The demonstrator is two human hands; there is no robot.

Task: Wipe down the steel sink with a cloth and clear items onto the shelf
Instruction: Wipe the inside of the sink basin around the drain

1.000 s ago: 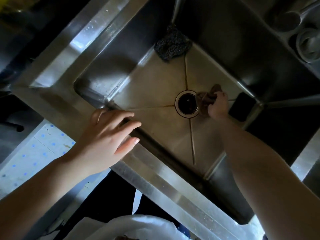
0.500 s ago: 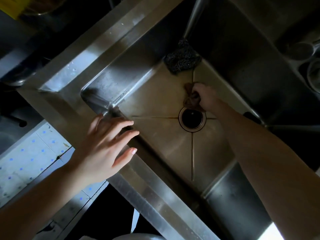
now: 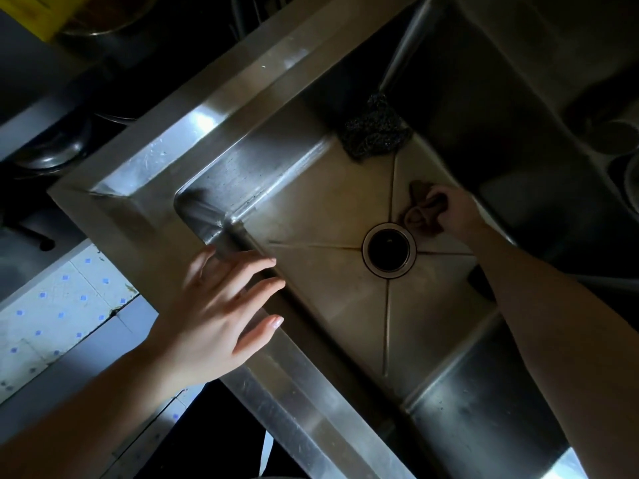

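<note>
While light is low, brushed steel sink (image 3: 166, 174) reads clearly — rectangular basin, creased floor.

Nearest, left hand (image 3: 214, 319) lies palm down on the flat front rim, fingers (image 3: 257, 267) spread and loose, grasping nothing, tips just over the inner edge. Beside that forearm, a pale tiled surface (image 3: 58, 305) with small blue dots. Farther in, right arm reaches down into the basin; right hand (image 3: 453, 210) is clenched around a crumpled brown cloth (image 3: 420, 209), pressed to the dull, stained floor just beyond the round ringed drain (image 3: 389, 249). Four pressed creases run from the drain toward the corners. At the far corner — a dark, coarse wire scourer (image 3: 375, 134), bunched against the wall. Dim round vessels (image 3: 619, 140) sit beyond the far rim.
</note>
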